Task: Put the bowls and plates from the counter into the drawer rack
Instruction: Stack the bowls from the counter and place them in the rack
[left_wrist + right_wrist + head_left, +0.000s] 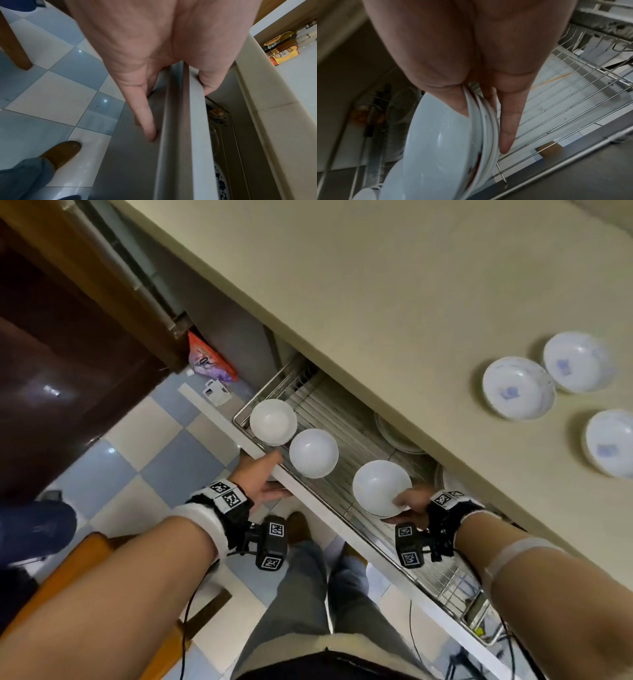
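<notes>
The drawer rack point(359, 440) is pulled out below the counter point(376, 285). Two plain white bowls point(273, 421) point(313, 451) sit in it at its left end. My right hand point(402, 508) pinches the rim of a third white bowl point(380, 484) over the rack's middle. In the right wrist view this hand point(484, 128) has its thumb inside the bowl point(436, 142), and more rims show nested under it above the wire rack point(565, 108). My left hand point(274, 474) grips the drawer front point(219, 419), thumb inside and fingers outside point(180, 111). Three blue-patterned bowls point(517, 387) point(577, 361) point(608, 441) stand on the counter.
Plates point(394, 436) stand at the back of the drawer under the counter edge, and a blue-patterned plate point(221, 186) shows in the left wrist view. A wooden chair point(85, 559) is at my left. A bag point(209, 359) lies on the tiled floor. Bottles point(283, 51) stand on the counter.
</notes>
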`<state>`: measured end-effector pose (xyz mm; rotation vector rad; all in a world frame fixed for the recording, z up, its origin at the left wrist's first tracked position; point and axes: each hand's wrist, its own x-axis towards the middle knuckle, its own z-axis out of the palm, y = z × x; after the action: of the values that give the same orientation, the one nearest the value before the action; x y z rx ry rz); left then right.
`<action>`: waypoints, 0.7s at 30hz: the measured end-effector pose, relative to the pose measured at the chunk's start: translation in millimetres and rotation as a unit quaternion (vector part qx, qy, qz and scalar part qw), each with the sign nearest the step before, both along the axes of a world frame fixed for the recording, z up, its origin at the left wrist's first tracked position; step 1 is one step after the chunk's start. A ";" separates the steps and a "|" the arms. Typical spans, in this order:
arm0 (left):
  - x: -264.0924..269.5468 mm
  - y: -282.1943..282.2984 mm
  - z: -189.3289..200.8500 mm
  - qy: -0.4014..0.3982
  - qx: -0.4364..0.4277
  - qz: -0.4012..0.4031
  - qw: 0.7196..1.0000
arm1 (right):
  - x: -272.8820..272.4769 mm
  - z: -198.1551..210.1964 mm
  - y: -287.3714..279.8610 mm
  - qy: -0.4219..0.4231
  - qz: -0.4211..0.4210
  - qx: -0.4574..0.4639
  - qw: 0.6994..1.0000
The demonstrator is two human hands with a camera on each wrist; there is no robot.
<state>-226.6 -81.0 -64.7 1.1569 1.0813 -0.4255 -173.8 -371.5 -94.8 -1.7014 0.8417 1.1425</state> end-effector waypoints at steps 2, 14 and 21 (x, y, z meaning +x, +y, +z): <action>-6.6 -0.9 -5.9 -0.004 0.001 0.005 1.000 | 1.5 -20.6 0.7 0.001 -0.006 0.019 1.000; -8.0 -2.4 -17.5 -0.012 0.036 0.008 0.999 | 1.4 -106.8 24.5 0.025 -0.017 0.097 0.995; -10.2 -4.2 -16.3 -0.013 0.035 0.013 0.999 | 3.1 -110.1 24.8 0.028 -0.022 0.114 0.993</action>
<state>-236.8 -85.1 -81.0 1.2057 1.0940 -0.3538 -170.7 -346.7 -204.9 -1.4631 0.7480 1.2121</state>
